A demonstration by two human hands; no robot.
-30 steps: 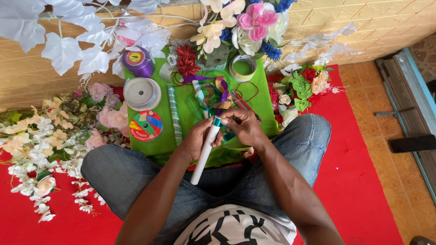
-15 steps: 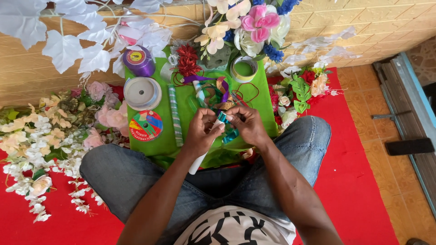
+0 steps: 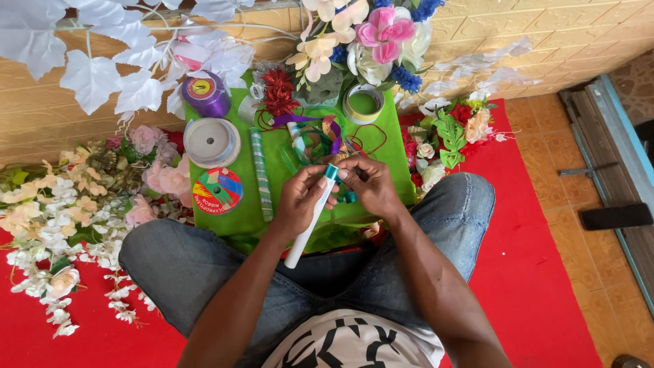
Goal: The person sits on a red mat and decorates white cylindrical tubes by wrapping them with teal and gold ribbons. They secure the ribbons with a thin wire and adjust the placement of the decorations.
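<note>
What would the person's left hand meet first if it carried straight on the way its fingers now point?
The left hand points up and right, so it would probably first meet the tangle of coloured ribbon loops on the green cloth; depth is unclear.

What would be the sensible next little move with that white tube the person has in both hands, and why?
Probably the right hand should twist the teal cap off the white tube. The left hand grips the tube's upper body, its lower end pointing toward the lap, while the right hand's fingertips pinch at the cap. The cap looks still on, and ribbon pieces lie on the green cloth beyond.
</note>
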